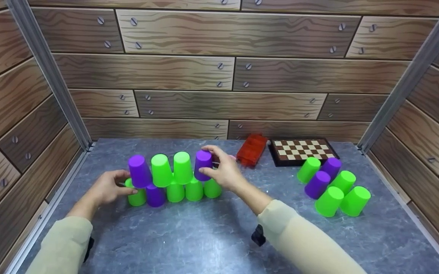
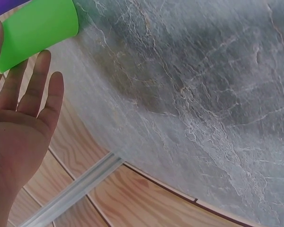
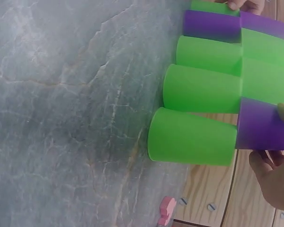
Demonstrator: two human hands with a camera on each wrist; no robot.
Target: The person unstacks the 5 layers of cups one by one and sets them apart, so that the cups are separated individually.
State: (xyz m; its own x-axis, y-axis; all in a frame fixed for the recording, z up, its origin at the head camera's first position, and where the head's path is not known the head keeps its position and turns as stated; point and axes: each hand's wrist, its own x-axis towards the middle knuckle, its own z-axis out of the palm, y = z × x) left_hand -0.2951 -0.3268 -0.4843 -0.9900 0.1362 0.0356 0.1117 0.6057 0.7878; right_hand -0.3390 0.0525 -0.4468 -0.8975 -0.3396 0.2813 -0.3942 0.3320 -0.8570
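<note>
We had a purple cup [image 1: 202, 161], upside down, at the right end of the upper row [image 1: 161, 171], its rim over the bases of the 2 rightmost green cups [image 1: 194, 191] below; our right hand [image 1: 225, 169] pinched it between thumb and fingers. Our left hand [image 1: 106, 187] held the leftmost green cup [image 1: 138, 198] of the 5-cup lower row between thumb and fingers. As we judged it, good placing called for seating the rim level across those 2 bases, then easing our fingers straight away so the 3 neighbours were not knocked; at the far end, light steadying without pushing suited best. Farther right stood 6 loose cups [image 1: 329, 201], with a red pouch [image 1: 252, 150] and a checkered board [image 1: 299, 150] behind. We could read no brand, label or writing anywhere.
</note>
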